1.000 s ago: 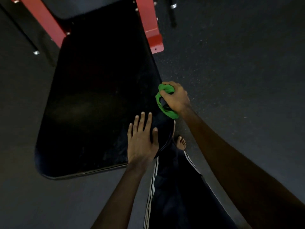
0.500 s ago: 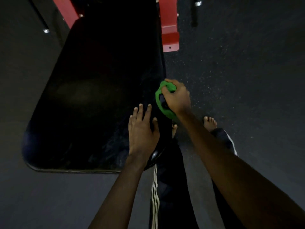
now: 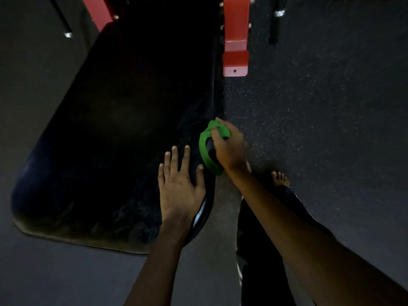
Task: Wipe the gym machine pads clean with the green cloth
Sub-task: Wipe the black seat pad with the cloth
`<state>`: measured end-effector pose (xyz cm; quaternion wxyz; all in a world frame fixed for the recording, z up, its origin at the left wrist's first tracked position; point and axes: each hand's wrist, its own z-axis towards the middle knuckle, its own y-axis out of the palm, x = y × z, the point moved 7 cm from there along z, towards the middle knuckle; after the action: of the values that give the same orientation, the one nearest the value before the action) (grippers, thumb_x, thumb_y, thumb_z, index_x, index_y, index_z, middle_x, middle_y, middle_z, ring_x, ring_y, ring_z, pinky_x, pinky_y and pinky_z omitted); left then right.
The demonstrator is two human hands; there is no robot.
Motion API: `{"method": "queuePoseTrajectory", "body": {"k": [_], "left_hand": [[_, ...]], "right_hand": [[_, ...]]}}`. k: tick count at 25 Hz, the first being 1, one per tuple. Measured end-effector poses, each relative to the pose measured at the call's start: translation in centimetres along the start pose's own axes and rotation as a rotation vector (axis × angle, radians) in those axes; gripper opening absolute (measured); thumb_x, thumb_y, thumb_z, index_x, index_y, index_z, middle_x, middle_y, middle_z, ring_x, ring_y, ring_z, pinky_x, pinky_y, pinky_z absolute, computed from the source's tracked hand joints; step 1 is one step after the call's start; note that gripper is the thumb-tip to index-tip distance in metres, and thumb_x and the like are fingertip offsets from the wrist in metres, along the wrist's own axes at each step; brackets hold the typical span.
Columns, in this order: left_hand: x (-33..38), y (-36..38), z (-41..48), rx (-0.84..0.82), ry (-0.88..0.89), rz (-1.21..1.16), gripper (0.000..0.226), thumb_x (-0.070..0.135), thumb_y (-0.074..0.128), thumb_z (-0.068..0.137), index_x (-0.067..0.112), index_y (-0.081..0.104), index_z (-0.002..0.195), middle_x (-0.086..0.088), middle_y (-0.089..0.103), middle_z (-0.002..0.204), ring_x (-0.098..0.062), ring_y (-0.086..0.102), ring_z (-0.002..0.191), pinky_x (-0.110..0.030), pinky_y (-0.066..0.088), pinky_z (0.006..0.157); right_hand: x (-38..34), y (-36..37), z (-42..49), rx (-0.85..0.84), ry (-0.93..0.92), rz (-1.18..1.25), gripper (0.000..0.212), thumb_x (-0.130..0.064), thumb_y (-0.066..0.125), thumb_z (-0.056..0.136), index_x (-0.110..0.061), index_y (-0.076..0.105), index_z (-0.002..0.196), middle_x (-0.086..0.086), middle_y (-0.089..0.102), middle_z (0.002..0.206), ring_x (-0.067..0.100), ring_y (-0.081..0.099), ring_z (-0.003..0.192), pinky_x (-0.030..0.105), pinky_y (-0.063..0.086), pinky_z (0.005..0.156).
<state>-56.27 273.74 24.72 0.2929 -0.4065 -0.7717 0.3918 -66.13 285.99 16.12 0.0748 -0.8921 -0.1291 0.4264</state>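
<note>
Green and tightly bunched, the cloth (image 3: 207,151) sits in your right hand (image 3: 229,149), whose fingers curl round it and hold it against the right-hand edge of the black gym pad (image 3: 121,129), close to the pad's near corner. Your left hand (image 3: 180,184) lies flat on the pad just beside the cloth, fingers straight and spread, gripping nothing, its thumb almost touching the green folds.

The pad is wide and dark with rounded corners. Faint smears show across its near part, and its rim shines at the near right corner. Its right edge runs straight away from you to a red frame post (image 3: 235,40), and a second red bar (image 3: 97,9) crosses the far left corner.

Right of that edge lies a broad stretch of dark speckled floor (image 3: 320,107). Your bare foot (image 3: 280,178) and dark trouser leg (image 3: 265,239) stand on it, near the pad's corner. A black bar with a metal collar (image 3: 278,14) stands beyond the red post. Plainer grey floor borders the pad on the left and near sides. The room is dim, and the far end of the pad is lost in shadow.
</note>
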Motion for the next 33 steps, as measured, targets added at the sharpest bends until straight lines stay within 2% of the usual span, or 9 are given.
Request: {"method": "queuePoseTrajectory", "body": {"k": [6, 10, 12, 15, 21, 23, 26, 30, 33], "left_hand": [[0.5, 0.3, 1.3, 0.005, 0.001, 0.023, 0.066, 0.053, 0.034, 0.102, 0.027, 0.014, 0.159, -0.001, 0.009, 0.167, -0.018, -0.001, 0.154, -0.038, 0.001, 0.124], [1.5, 0.5, 3.8, -0.04, -0.012, 0.0, 0.074, 0.061, 0.021, 0.095, 0.026, 0.013, 0.16, -0.005, 0.007, 0.168, -0.02, -0.003, 0.155, -0.039, -0.001, 0.124], [2.1, 0.3, 4.9, -0.055, 0.006, 0.002, 0.084, 0.064, 0.014, 0.087, 0.022, 0.014, 0.16, -0.008, 0.006, 0.167, -0.023, -0.001, 0.155, -0.041, 0.0, 0.124], [2.8, 0.3, 5.7, -0.036, 0.036, -0.01, 0.083, 0.059, 0.014, 0.087, 0.017, 0.018, 0.159, -0.009, 0.009, 0.167, -0.024, 0.001, 0.155, -0.042, 0.003, 0.125], [3.1, 0.8, 6.5, 0.019, 0.016, -0.036, 0.075, 0.054, 0.023, 0.093, 0.016, 0.021, 0.158, -0.006, 0.01, 0.167, -0.02, 0.0, 0.155, -0.038, -0.001, 0.124], [3.8, 0.6, 7.6, 0.033, 0.031, -0.047, 0.074, 0.051, 0.03, 0.094, 0.015, 0.02, 0.158, -0.006, 0.009, 0.167, -0.02, -0.001, 0.155, -0.038, 0.0, 0.124], [5.3, 0.5, 10.5, 0.047, 0.041, -0.086, 0.072, 0.04, 0.036, 0.096, 0.014, 0.016, 0.159, -0.005, 0.007, 0.167, -0.02, -0.002, 0.155, -0.037, 0.001, 0.125], [6.0, 1.5, 13.7, 0.013, 0.014, -0.097, 0.069, 0.033, 0.031, 0.099, 0.011, 0.007, 0.16, -0.006, 0.0, 0.168, -0.019, -0.006, 0.154, -0.043, 0.003, 0.126], [6.6, 2.4, 14.2, 0.034, 0.005, -0.033, 0.065, 0.033, 0.024, 0.101, 0.012, 0.005, 0.16, -0.004, -0.002, 0.168, -0.016, -0.008, 0.154, -0.039, -0.002, 0.126]], "right_hand": [[-2.0, 1.1, 7.8, 0.024, 0.066, 0.009, 0.04, -0.033, 0.062, 0.095, -0.025, 0.064, 0.134, 0.003, 0.064, 0.133, 0.022, 0.059, 0.123, 0.02, 0.04, 0.092], [-1.5, 0.4, 5.3, -0.063, 0.005, 0.019, 0.039, -0.032, 0.06, 0.094, -0.019, 0.066, 0.131, -0.001, 0.07, 0.12, 0.015, 0.065, 0.112, 0.034, 0.051, 0.102], [-1.0, 0.2, 3.5, -0.078, 0.012, -0.02, 0.042, -0.038, 0.058, 0.094, -0.023, 0.064, 0.132, -0.003, 0.069, 0.124, 0.013, 0.065, 0.116, 0.038, 0.052, 0.103], [-2.1, 0.9, 5.8, -0.036, -0.006, -0.102, 0.041, -0.036, 0.059, 0.097, -0.022, 0.062, 0.135, 0.003, 0.064, 0.133, 0.019, 0.062, 0.121, 0.031, 0.048, 0.104], [-5.4, 1.9, 18.1, 0.036, 0.031, -0.084, 0.042, -0.032, 0.062, 0.098, -0.016, 0.061, 0.137, 0.01, 0.065, 0.131, 0.026, 0.06, 0.121, 0.013, 0.039, 0.084], [-5.1, 2.1, 18.3, 0.014, 0.022, -0.043, 0.04, -0.03, 0.063, 0.097, -0.015, 0.064, 0.134, 0.008, 0.068, 0.126, 0.024, 0.062, 0.118, 0.016, 0.043, 0.088], [-3.2, 1.6, 15.6, -0.043, -0.037, 0.024, 0.036, -0.031, 0.062, 0.094, -0.015, 0.069, 0.126, 0.002, 0.072, 0.116, 0.019, 0.067, 0.108, 0.034, 0.054, 0.096], [-2.1, 1.3, 14.1, -0.052, -0.089, 0.022, 0.035, -0.029, 0.063, 0.096, -0.017, 0.067, 0.129, -0.002, 0.07, 0.122, 0.005, 0.063, 0.107, 0.014, 0.048, 0.09], [-3.7, 2.5, 18.0, 0.006, -0.146, 0.005, 0.037, -0.028, 0.061, 0.098, -0.013, 0.064, 0.132, 0.002, 0.071, 0.117, 0.005, 0.065, 0.097, 0.014, 0.054, 0.083]]}}
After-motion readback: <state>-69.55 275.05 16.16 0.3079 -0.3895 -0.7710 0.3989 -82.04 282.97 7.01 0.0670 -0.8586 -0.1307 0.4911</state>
